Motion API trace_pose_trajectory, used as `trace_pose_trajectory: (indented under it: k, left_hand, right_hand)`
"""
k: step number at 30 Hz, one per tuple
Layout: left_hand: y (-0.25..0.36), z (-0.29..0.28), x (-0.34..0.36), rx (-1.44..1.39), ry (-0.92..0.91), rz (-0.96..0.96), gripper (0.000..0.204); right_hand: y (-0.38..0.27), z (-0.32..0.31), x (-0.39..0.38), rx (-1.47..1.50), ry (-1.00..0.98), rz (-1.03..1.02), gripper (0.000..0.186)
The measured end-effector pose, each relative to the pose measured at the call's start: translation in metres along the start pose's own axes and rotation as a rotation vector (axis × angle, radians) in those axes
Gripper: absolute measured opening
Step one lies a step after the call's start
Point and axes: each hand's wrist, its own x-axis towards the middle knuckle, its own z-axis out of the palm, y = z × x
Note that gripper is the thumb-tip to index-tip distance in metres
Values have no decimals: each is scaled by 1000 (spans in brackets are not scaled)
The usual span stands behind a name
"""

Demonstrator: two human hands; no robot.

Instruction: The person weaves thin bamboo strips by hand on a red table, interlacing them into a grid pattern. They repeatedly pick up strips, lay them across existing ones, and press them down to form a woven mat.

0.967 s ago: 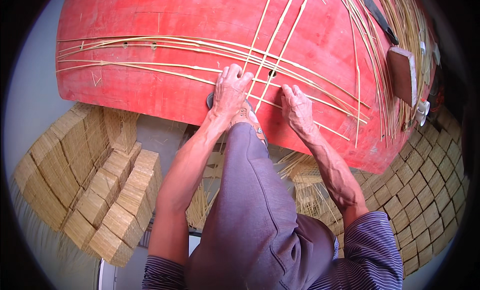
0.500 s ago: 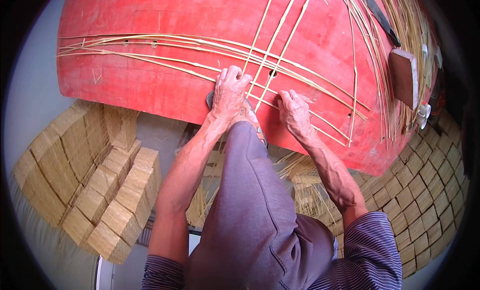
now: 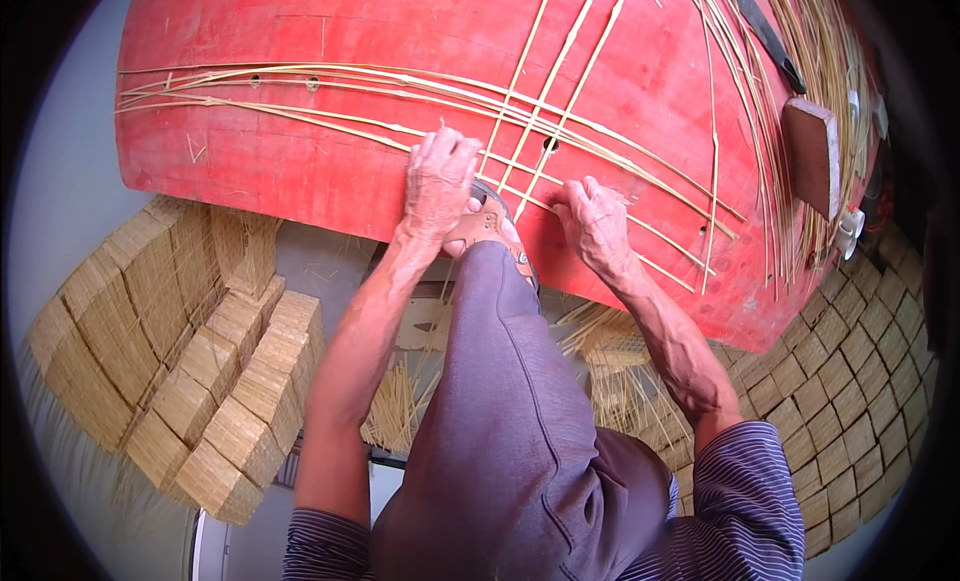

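- Head view, upper centre: thin pale strips (image 3: 537, 107), crossed flat on the red board (image 3: 300, 186); probably light, springy, prone to splitting.
- Just left of centre: left hand (image 3: 438, 189), curled over strips; cannot tell whether clamped.
- Right of centre: right hand (image 3: 592, 221), fingers together, apparently pinched on a strip.
- Best held by flat faces, near crossings.

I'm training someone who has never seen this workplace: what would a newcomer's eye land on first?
Most likely the big red board spreading across the top of the view, with pale, thin strips crossing on it. Next, the left hand and right hand near its lower edge, on either side of a sandalled foot. Then the straw-coloured blocks at lower left.
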Motion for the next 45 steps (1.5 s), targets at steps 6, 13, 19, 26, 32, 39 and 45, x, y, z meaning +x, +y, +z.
trace_pose_trajectory:
  k: [6, 13, 19, 26, 32, 39, 45]
  left_hand:
    - [-26, -21, -7, 9, -42, -8, 11]
    - [-34, -24, -17, -59, -5, -82, 13]
    - [-37, -22, -18, -83, 6, -83, 15]
    - [-43, -25, -18, -155, -15, -53, 19]
    - [-43, -23, -19, -181, 33, -59, 19]
    - [-42, -25, -14, -158, -5, -66, 20]
    - [-23, -23, 13, -152, 59, -21, 26]
  right_hand:
    - [11, 2, -3, -62, -65, -86, 26]
    - [17, 2, 2, 32, -115, -45, 15]
    - [20, 4, 4, -21, -138, -24, 14]
    - [21, 7, 4, -16, -130, -46, 12]
    - [22, 9, 3, -43, -129, -41, 12]
    - [21, 7, 4, 34, -100, -44, 13]
    - [16, -14, 18, -8, 78, 44, 18]
